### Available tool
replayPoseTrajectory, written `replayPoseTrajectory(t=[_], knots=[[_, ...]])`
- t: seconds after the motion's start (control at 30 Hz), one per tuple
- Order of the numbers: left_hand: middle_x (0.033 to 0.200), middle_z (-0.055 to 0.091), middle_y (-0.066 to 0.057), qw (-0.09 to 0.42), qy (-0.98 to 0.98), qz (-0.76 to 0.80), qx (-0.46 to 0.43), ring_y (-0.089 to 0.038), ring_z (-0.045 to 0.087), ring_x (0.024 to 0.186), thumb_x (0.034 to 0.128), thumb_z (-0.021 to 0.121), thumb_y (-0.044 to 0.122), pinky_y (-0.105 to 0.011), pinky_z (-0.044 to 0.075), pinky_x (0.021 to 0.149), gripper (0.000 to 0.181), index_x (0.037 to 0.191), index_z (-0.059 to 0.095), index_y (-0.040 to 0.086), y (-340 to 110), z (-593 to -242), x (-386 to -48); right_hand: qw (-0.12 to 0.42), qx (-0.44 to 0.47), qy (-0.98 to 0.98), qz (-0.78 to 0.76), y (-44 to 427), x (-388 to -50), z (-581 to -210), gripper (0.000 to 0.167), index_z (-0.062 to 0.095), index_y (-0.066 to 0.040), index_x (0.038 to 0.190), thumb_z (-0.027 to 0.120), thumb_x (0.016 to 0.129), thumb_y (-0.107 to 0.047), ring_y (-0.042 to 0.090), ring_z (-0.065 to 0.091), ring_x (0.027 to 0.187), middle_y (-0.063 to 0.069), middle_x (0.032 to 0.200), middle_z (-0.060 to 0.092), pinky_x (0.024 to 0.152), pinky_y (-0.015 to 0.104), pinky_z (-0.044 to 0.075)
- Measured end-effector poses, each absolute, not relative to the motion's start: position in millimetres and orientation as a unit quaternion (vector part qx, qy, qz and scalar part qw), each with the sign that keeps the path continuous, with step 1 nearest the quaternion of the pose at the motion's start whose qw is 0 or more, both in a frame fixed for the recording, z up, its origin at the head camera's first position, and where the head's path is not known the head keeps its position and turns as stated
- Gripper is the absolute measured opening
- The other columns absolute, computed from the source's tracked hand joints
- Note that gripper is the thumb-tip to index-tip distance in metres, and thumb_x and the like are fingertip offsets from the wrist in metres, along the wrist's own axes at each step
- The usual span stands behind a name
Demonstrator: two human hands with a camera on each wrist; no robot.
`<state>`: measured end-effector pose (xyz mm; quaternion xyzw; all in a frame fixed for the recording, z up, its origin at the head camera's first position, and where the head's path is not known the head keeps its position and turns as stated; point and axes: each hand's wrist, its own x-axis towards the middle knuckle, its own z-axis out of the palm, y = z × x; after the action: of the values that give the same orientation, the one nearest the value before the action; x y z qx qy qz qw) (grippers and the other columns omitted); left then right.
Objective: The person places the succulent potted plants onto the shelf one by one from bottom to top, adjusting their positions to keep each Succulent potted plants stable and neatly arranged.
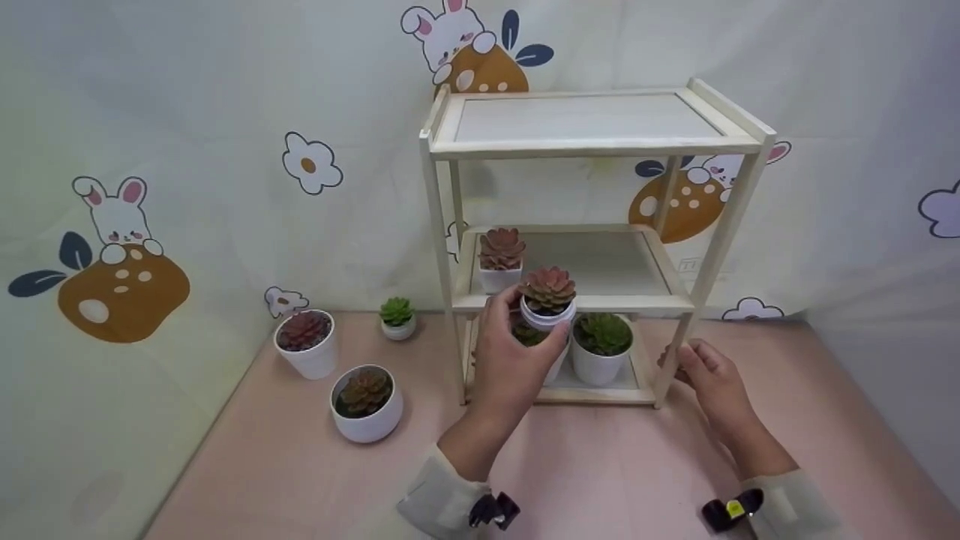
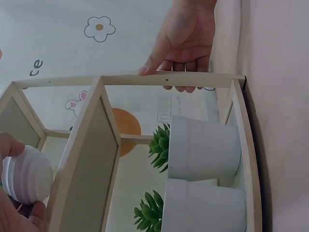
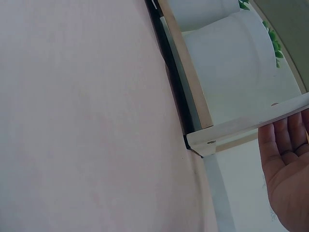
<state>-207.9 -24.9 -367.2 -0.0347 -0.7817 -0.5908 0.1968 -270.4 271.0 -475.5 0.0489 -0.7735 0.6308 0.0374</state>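
Note:
My left hand (image 1: 504,367) holds a small reddish potted succulent (image 1: 549,289) by its round white pot, thumb and fingers on either side. The plant is upright in front of the middle tier of a three-tier wooden shelf (image 1: 585,302); the left wrist view shows its pot (image 2: 30,174) apart from the tier's edge. At the shelf's right front post (image 1: 721,240), my right hand (image 1: 712,379) grips low down, thumb in front and fingers behind. Another reddish succulent in a square white pot (image 1: 501,279) stands on the middle tier's left side.
Green succulents in white pots (image 1: 600,364) occupy the bottom tier, one partly hidden behind my left hand. Left of the shelf, on the pink tabletop (image 1: 300,472), stand a tall red-plant pot (image 1: 311,356), a wide bowl-shaped pot (image 1: 369,420) and a tiny green succulent (image 1: 397,311).

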Motion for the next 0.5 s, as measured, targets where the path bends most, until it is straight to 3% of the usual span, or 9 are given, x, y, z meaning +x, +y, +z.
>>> replayPoseTrajectory(t=[0.27,0.5], knots=[[0.133,0.054,-0.003,0.222,-0.799,-0.558,-0.03,-0.017,0.056,0.123,0.0862,0.086,0.027,-0.038,0.055,0.104,0.066,0.141,0.054,0.01,-19.1,-363.7,-212.0,0.036,0.055,-0.779,0.623,271.2,-270.2,-476.0,0.056,0.055,0.01,0.128,0.047,0.11,-0.042,0.001,0.068,0.108,-0.004,0.11,0.071,0.097,0.017,0.056],[0.132,0.056,-0.003,0.225,-0.792,-0.567,-0.028,-0.016,0.058,0.122,0.0878,0.084,0.027,-0.036,0.054,0.105,0.064,0.142,0.054,0.009,-17.1,-360.1,-215.6,0.031,0.051,-0.779,0.624,271.3,-270.5,-475.1,0.057,0.055,0.009,0.129,0.048,0.109,-0.044,0.002,0.068,0.108,-0.009,0.108,0.071,0.097,0.017,0.056]])
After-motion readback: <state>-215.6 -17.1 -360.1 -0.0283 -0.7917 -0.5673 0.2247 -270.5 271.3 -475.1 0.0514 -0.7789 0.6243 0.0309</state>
